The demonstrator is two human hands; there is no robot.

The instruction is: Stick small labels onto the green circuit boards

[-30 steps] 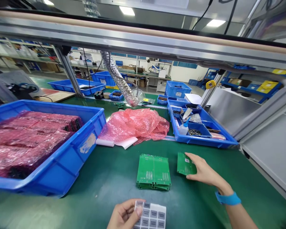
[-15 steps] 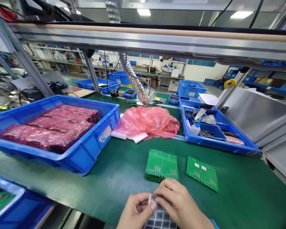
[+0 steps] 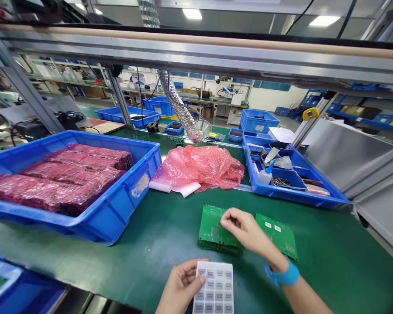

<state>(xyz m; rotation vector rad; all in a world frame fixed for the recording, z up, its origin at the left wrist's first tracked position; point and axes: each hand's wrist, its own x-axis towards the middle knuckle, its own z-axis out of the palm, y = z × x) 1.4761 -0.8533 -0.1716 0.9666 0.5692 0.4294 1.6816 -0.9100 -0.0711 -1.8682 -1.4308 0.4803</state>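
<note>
My left hand grips a white sheet of small grey printed labels by its left edge, thumb on top, near the bench's front edge. Above a stack of green circuit boards, my right hand is closed in a pinch, fingertips close to the top board's middle. A tiny dark edge, apparently of a label, shows at those fingertips; the rest is hidden. Right of the stack lies another green board bearing two white labels, partly covered by my right hand and forearm.
A large blue bin of pink bubble-wrapped packs stands at left. Crumpled pink bubble wrap lies behind the boards. A blue tray with small parts and a bottle sits at right. A silver duct hangs above.
My right hand has left the label sheet and moved up and forward over the board stack. My left hand still holds the sheet, which now shows more fully.
</note>
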